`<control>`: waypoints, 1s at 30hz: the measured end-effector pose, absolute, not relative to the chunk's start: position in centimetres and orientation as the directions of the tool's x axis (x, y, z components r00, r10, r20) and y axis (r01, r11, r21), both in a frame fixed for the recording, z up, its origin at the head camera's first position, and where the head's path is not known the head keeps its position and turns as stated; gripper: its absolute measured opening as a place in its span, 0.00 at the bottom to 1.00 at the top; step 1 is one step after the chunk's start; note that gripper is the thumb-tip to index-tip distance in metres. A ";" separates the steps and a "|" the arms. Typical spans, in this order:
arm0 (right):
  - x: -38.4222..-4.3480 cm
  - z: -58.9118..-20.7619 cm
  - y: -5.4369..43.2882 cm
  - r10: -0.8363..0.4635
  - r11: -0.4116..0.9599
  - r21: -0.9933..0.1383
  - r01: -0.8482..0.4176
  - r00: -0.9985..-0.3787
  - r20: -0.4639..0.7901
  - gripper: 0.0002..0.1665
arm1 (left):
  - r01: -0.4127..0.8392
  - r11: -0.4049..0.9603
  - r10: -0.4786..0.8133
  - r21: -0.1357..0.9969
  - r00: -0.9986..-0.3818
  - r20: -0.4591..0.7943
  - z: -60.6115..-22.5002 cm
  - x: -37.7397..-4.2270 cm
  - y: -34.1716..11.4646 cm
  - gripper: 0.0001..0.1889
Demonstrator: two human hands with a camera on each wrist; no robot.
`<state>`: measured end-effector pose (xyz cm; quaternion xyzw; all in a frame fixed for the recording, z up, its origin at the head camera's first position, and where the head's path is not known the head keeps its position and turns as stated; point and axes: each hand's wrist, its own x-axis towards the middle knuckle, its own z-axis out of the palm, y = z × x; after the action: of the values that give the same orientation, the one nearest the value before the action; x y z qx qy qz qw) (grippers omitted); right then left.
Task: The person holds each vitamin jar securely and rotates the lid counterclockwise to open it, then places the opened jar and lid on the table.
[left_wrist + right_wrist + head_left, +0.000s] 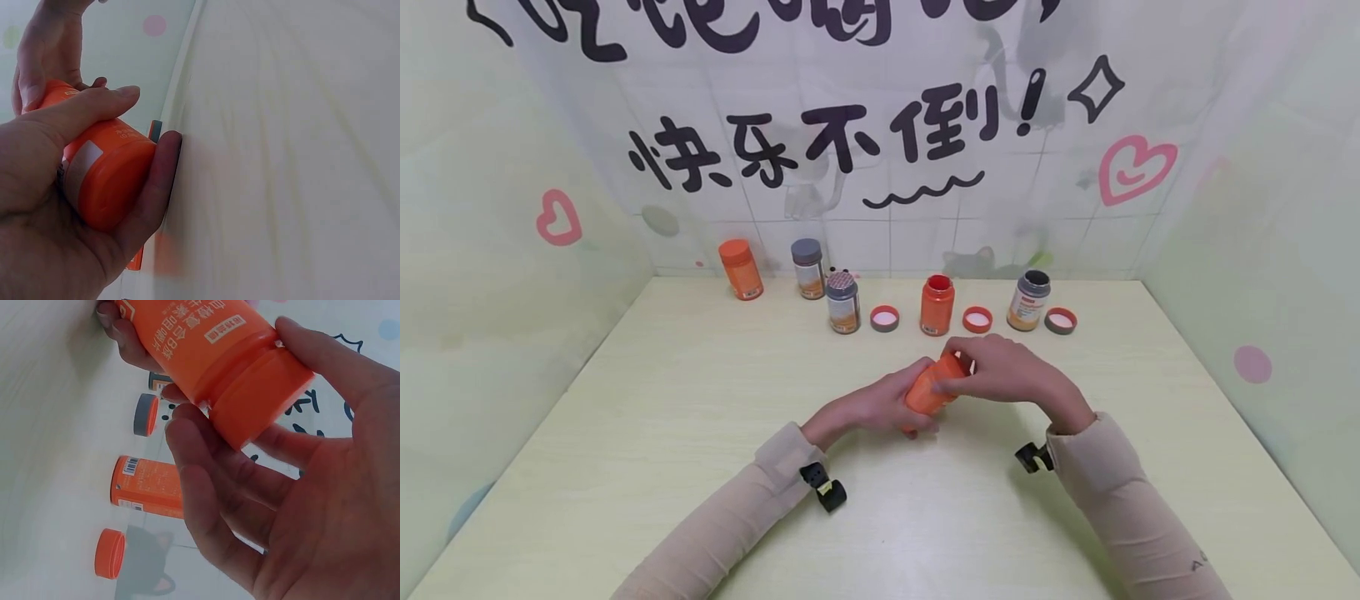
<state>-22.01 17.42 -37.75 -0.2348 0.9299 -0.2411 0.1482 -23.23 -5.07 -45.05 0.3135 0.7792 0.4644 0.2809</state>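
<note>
My left hand (887, 404) grips the body of an orange pill bottle (115, 169) tilted above the table, its base toward me and down. The left thumb lies across the bottle's side, with fingers beneath it. At the upper end, my right hand (1011, 367) curls round the orange cap (262, 397), thumb on one side and fingertips on the other. The cap sits on the bottle's neck. White print covers the bottle's side in the right wrist view. Behind the hands stands an uncapped orange bottle (936, 308), with an orange cap (977, 319) lying beside it.
An uncapped grey bottle (1028, 302) and a loose grey cap (1061, 321) stand to the right. Left of the middle are a grey bottle with a patterned top (843, 307), another loose cap (884, 318), a capped grey bottle (808, 271) and a capped orange bottle (742, 271).
</note>
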 end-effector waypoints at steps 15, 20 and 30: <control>-22.2 -36.7 19.2 -0.614 0.658 -0.575 -0.486 -0.788 -0.036 0.26 | 0.244 0.387 0.734 0.889 -0.666 -0.136 -45.0 -23.5 -4.9 0.33; -22.3 -36.2 19.9 -0.601 0.657 -0.597 -0.461 -0.798 -0.046 0.29 | 0.217 0.369 0.733 0.904 -0.666 -0.139 -44.9 -23.4 -4.8 0.33; -22.7 -35.8 21.6 -0.522 0.691 -0.625 -0.363 -0.849 -0.084 0.32 | 0.175 0.379 0.699 0.909 -0.698 -0.157 -44.7 -23.4 -4.7 0.33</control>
<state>-22.68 21.56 -35.83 -0.2429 0.9106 -0.3088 0.1283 -23.41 -4.73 -44.73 0.2785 0.7848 0.4826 0.2712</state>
